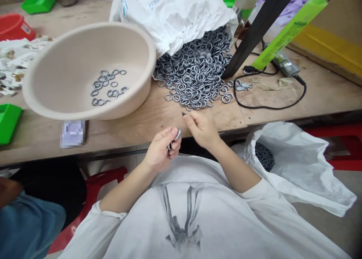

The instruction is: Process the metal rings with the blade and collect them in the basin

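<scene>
Just past the table's front edge, my left hand (160, 148) is closed on a grey metal ring (178, 134), with a darker bit showing lower between the fingers. To its right, my right hand (202, 130) is pinched around a small dark pointed thing (183, 114); most of it is hidden, so its kind cannot be told. The hands are apart. Beyond them a large heap of grey rings (195, 77) spills from a white sack (175, 17) onto the wooden table (135, 134). At left, a beige basin (65, 55) holds several loose rings (106, 76).
A black cable (268, 108) loops at right near a dark slanted post (257, 32) and a lime-green bar (294, 28). An open white bag (299, 164) with dark rings stands low at right. Green trays (38, 1) and white parts (14, 62) lie at left, near another person's sleeve (31, 225).
</scene>
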